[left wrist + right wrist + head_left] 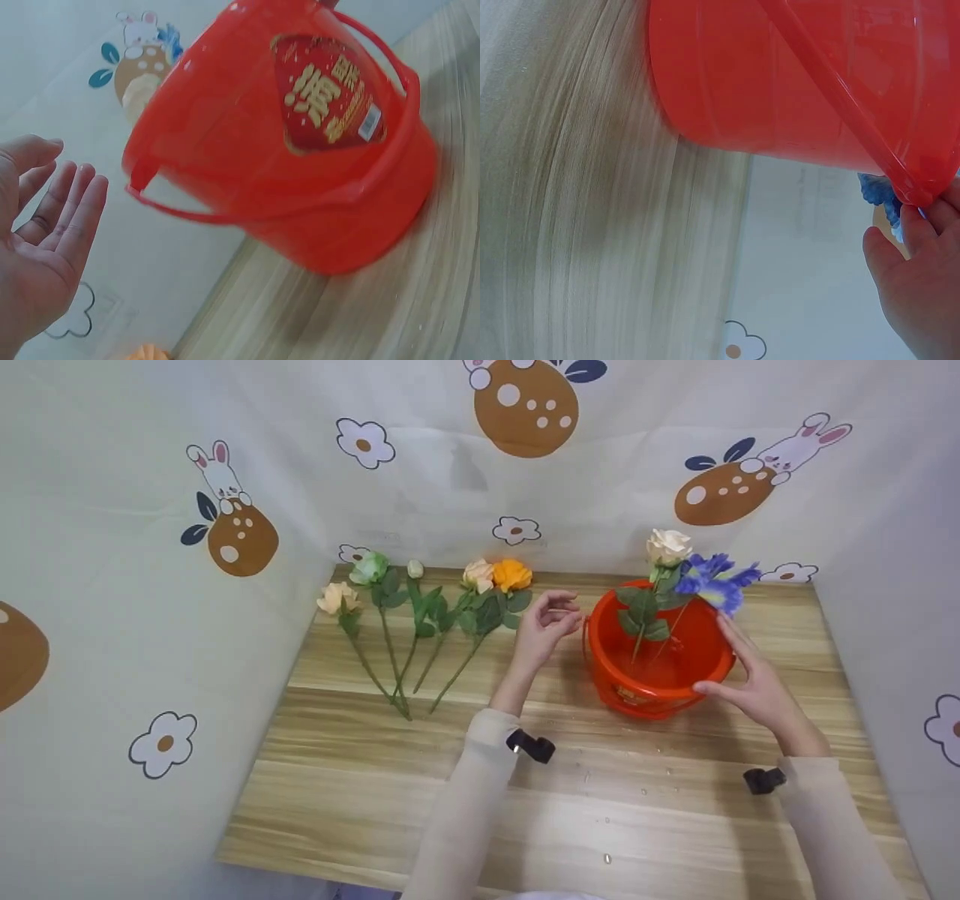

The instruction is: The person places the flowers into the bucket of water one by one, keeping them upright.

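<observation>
A red plastic bucket (637,701) with a wire-like red handle (360,191) and a gold-lettered label (326,94) stands on the table. Inside it lean a cream rose (668,547) and a blue-purple iris (718,582), stems down in the bucket. My right hand (761,690) rests at the bucket's right rim, thumb and fingers spread along it; in the right wrist view its fingertips (915,221) touch near the handle's joint. Just left of the bucket, my left hand (546,630) is raised with loosely bent fingers and holds nothing.
Left on the table (337,780) lie a peach rose (338,598), a green rose (369,568), a white tulip bud (415,569), a pink-peach rose (478,575) and an orange flower (512,575). Water drops (607,858) dot the wood. A patterned curtain (420,502) surrounds the table.
</observation>
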Demonstrator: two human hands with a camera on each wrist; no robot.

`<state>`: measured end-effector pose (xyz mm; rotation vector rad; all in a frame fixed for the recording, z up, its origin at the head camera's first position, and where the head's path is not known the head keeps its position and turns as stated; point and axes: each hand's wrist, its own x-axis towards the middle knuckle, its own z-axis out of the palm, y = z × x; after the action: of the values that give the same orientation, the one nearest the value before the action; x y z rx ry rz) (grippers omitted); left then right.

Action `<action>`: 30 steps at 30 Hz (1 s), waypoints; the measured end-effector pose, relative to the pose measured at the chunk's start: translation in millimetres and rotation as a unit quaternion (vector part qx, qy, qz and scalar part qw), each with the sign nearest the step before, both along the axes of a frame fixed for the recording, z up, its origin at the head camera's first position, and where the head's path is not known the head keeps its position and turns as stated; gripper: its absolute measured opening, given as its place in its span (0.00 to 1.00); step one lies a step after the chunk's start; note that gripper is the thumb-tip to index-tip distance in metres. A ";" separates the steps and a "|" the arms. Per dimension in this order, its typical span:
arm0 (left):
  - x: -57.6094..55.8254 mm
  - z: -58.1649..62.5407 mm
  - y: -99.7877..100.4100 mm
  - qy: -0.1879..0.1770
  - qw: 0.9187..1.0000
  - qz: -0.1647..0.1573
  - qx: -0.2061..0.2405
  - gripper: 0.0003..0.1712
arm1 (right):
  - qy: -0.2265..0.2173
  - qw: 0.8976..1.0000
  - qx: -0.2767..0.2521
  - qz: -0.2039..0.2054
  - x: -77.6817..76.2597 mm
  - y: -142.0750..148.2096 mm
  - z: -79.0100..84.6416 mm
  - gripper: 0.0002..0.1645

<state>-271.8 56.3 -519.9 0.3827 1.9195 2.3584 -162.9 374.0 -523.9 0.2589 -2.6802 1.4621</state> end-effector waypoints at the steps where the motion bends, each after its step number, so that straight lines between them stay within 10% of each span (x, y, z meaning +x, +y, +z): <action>1: -0.9 -2.3 -4.2 -0.003 1.000 0.004 0.002 0.18 | 0.002 1.000 0.000 0.001 0.6 -0.8 1.0 0.63; 22: -9.8 -39.7 -87.5 -0.015 0.996 0.082 -0.019 0.19 | 0.004 1.000 -0.012 0.009 7.2 -11.9 17.2 0.62; 30: -13.1 -54.4 -115.5 -0.034 0.991 0.124 -0.036 0.15 | 0.001 1.000 -0.011 0.011 -0.3 0.4 -1.0 0.64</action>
<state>-284.9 -59.2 -574.3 0.0605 2.1233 2.3987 -163.2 374.4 -524.9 0.2885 -2.6659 1.4960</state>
